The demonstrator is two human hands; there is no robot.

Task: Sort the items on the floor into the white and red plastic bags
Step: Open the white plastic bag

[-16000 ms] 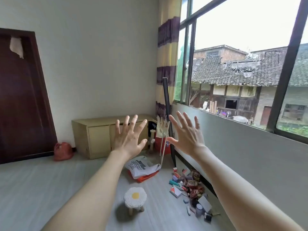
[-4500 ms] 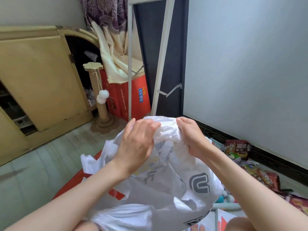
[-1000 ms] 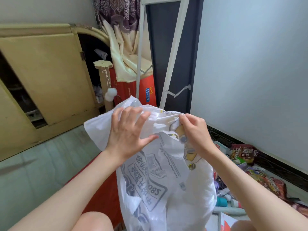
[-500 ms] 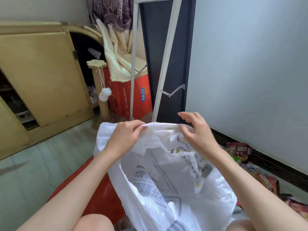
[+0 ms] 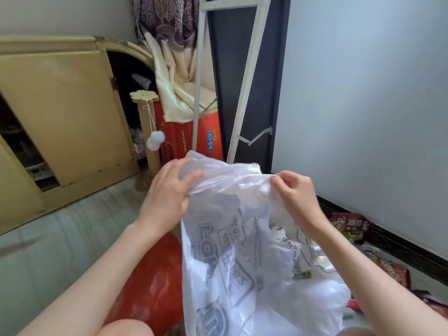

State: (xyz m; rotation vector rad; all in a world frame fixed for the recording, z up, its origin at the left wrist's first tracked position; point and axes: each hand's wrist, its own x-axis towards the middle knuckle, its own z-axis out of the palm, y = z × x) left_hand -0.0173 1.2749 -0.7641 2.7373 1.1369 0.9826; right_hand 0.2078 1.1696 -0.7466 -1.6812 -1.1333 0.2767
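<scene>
A white plastic bag [image 5: 237, 267] with grey print hangs in front of me, held up by its top edge. My left hand [image 5: 169, 195] grips the left side of that edge and my right hand [image 5: 295, 195] pinches the right side. A red plastic bag [image 5: 155, 284] lies flat on the floor below and to the left, partly hidden behind the white one. Snack packets [image 5: 349, 226] lie on the floor by the right wall, most of the pile hidden by the bag and my right arm.
A yellow cabinet [image 5: 60, 117] with an open door stands at the left. A cat scratching post [image 5: 148, 132] with a white pompom, a red carton [image 5: 194, 139] and a leaning white-framed board [image 5: 242, 81] fill the corner. The grey wall runs along the right.
Both hands have shifted their hold along the white bag's top edge and bunched it more. The bag has turned, so different print faces me.
</scene>
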